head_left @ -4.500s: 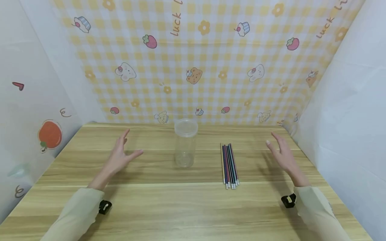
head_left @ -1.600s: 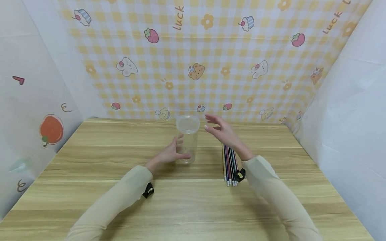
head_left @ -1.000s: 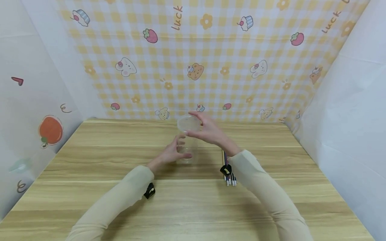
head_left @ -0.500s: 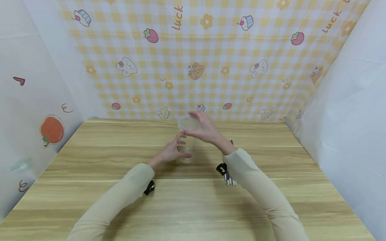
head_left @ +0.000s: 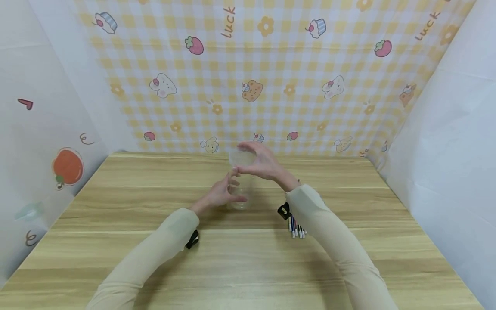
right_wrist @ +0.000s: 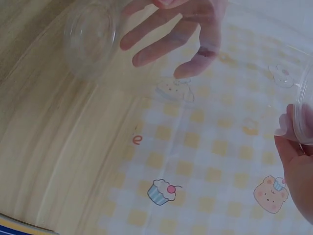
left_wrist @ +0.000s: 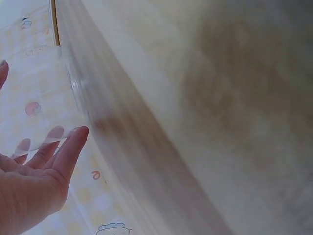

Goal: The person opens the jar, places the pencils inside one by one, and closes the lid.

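A clear, lidded plastic jar [head_left: 241, 203] stands upright at the middle of the table. My left hand [head_left: 220, 193] grips the jar's body from the left, its thumb across the front and the other fingers behind, seen through the plastic. In the right wrist view, the left hand [right_wrist: 171, 39] shows round the jar wall. My right hand [head_left: 265, 164] grips the round lid [head_left: 239, 158] at the top, thumb in front and fingers at the far side. The right wrist view shows the right hand [right_wrist: 299, 171] at the lid's rim [right_wrist: 302, 110].
A bundle of pencils [head_left: 294, 228] with white eraser ends lies right of the jar, partly hidden under the right sleeve [head_left: 310, 206]. A yellow checked cloth [head_left: 217, 86] hangs behind the wooden table [head_left: 240, 267], with white cloth walls at both sides.
Both hands have come in from the table's sides to the jar. The left took hold of its body first, then the right took hold of the lid, its fingers shifting slightly left round it.
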Demonstrator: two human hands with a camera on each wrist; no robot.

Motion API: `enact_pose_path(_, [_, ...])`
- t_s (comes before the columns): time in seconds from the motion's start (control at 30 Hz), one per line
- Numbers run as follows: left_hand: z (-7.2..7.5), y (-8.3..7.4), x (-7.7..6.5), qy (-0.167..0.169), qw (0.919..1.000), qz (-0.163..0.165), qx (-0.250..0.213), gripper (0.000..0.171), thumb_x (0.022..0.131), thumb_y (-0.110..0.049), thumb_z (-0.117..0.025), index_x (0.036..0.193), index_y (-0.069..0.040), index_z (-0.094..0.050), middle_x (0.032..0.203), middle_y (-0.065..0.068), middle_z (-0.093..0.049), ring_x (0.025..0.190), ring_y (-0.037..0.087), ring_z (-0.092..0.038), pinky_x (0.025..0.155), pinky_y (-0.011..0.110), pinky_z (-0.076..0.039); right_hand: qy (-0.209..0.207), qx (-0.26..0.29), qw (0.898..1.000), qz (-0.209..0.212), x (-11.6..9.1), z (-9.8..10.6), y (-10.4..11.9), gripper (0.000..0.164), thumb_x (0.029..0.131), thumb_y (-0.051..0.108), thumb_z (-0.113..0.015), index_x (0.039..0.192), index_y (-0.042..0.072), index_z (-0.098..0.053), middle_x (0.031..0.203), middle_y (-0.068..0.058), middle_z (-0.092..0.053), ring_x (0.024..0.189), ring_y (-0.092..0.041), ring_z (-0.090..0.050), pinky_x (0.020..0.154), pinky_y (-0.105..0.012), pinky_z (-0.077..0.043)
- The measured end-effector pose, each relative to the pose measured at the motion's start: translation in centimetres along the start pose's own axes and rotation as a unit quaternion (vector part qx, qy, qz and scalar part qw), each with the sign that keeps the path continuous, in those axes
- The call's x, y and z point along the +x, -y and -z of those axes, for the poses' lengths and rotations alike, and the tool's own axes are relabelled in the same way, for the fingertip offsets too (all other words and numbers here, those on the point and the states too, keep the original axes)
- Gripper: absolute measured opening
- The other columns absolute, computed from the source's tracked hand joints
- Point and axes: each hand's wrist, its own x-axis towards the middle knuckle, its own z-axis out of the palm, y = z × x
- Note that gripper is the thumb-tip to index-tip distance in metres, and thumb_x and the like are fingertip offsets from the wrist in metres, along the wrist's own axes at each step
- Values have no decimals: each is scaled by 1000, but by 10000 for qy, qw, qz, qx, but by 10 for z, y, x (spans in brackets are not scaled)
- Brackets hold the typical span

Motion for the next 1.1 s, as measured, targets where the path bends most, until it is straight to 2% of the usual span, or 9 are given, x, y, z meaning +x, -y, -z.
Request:
enact_pose_path(0.13, [0, 1, 1, 41, 9999, -141, -26, 96, 70, -20, -75, 141, -9, -10, 134, 17, -31, 111, 38, -42, 89, 51, -34, 168, 279, 9992, 220, 2, 2, -3, 65, 69, 29, -74, 122, 1, -48, 119, -8, -52, 109, -17, -45, 94, -32, -32])
enact_pose_path(0.3, [2, -1, 0, 204, 9996, -39, 174, 89, 71, -22, -75, 138, -17, -18, 131, 16, -37, 109, 32, -45, 90, 46, -36, 721, 944, 9922, 370, 2, 8, -8, 67, 70, 24, -74, 125, 0, -44, 124, -9, -47, 115, -18, -40, 98, -34, -28])
enact_pose_path(0.4, [1, -1, 2, 206, 9996, 35, 192, 85, 71, -22, -75, 136, -20, -21, 126, 17, -43, 108, 32, -46, 90, 46, -36, 1020, 1089, 9884, 267, 2, 14, -9, 69, 72, 28, -72, 129, 6, -41, 130, -6, -41, 115, -19, -38, 94, -37, -32])
enact_pose_path(0.57, [1, -2, 2, 183, 9995, 99, 225, 81, 71, -23, -75, 134, -22, -24, 123, 16, -46, 107, 33, -47, 89, 46, -36, 957, 424, 9945, 94, -4, 20, -5, 75, 70, 37, -72, 133, 15, -37, 134, -7, -35, 110, -22, -39, 78, -37, -42])
enact_pose_path(0.73, [1, 0, 1, 174, 9997, 14, 158, 84, 71, -21, -75, 136, -19, -21, 127, 16, -42, 108, 32, -47, 90, 46, -35, 523, -381, 9978, -148, -9, 19, 6, 76, 71, 41, -70, 132, 11, -37, 127, -9, -39, 109, -22, -40, 82, -37, -41])
enact_pose_path(0.87, [1, 2, 1, 152, 9998, 96, 131, 89, 70, -22, -76, 138, -18, -18, 127, 15, -42, 108, 30, -47, 90, 44, -36, 279, -1391, 9895, -281, -8, 13, 22, 76, 72, 55, -62, 128, 7, -42, 121, -9, -45, 108, -22, -42, 88, -37, -38])
enact_pose_path(0.97, [2, 2, 1, 151, 9996, 197, 145, 87, 70, -23, -76, 136, -18, -20, 124, 15, -46, 107, 30, -47, 90, 44, -37, 123, -1955, 9804, -189, -6, 9, 28, 75, 72, 58, -58, 123, 5, -47, 114, -10, -50, 103, -23, -44, 85, -35, -39])
enact_pose_path(1.03, [3, 2, 1, 163, 9996, 186, 131, 87, 70, -23, -76, 136, -18, -20, 125, 15, -44, 108, 31, -47, 90, 45, -36, 97, -1988, 9800, -72, -4, 8, 28, 73, 73, 56, -60, 121, 4, -49, 113, -10, -51, 100, -23, -43, 83, -34, -39])
enact_pose_path(1.1, [3, 2, 2, 165, 9997, 140, 111, 85, 70, -22, -76, 135, -21, -22, 128, 14, -41, 109, 31, -46, 89, 45, -37, 133, -1775, 9840, 54, -3, 9, 24, 71, 72, 52, -63, 122, 4, -48, 116, -9, -51, 102, -22, -41, 84, -34, -37])
